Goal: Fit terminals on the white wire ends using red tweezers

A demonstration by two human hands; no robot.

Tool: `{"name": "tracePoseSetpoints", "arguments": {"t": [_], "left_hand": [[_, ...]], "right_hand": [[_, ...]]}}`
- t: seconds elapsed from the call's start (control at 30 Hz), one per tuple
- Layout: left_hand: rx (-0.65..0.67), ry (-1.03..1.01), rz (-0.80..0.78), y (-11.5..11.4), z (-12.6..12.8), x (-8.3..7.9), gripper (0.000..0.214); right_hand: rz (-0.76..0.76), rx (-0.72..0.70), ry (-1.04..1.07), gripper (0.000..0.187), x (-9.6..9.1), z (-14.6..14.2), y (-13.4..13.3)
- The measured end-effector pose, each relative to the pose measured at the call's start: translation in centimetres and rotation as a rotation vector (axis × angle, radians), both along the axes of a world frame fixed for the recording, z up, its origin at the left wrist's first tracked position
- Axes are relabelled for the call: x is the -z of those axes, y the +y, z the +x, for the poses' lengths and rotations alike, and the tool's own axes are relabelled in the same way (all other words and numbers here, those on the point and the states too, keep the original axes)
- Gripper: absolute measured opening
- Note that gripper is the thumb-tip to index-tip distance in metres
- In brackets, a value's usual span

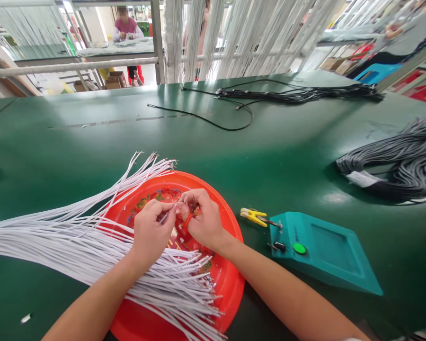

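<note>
Over a red basin [230,237] with a printed pattern inside, both hands meet fingertip to fingertip. My left hand [152,229] is closed in a pinch on a thin white cable [164,217]. Just right of it, my right hand [204,220] is closed too, its fingertips at the end of that cable. A small orange-red loop [187,223] shows at the right fingers; what it belongs to is hidden. A large bundle of white cables [74,241] comes from the left and lies across the basin, with one group [145,173] fanned over its far rim.
Right of the basin sits a teal device [326,251] with a green button and a yellow clip [253,216]. Coiled grey cables [394,161] lie far right, black cables [298,92] along the back of the green table [110,142]. A person [126,28] sits beyond hanging white cables [234,38].
</note>
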State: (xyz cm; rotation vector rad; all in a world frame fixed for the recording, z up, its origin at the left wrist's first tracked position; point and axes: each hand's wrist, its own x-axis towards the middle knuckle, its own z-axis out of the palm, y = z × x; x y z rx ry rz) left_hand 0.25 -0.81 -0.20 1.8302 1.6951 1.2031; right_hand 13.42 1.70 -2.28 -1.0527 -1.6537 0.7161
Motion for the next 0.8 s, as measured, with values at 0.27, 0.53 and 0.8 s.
{"name": "tracePoseSetpoints", "arguments": {"t": [0.27, 0.53, 0.8], "left_hand": [[-0.071, -0.100, -0.064, 0.4, -0.5, 0.3, 0.014], [-0.050, -0.249, -0.133, 0.4, -0.1, 0.1, 0.015], [0.002, -0.152, -0.081, 0.1, -0.1, 0.4, 0.014]], "right_hand": [[-0.036, -0.074, 0.186, 0.015, -0.6, -0.3, -0.4], [-0.031, -0.006, 0.206, 0.014, -0.3, -0.2, 0.3], [0.113, 0.021, 0.020, 0.018, 0.2, 0.0, 0.0]]}}
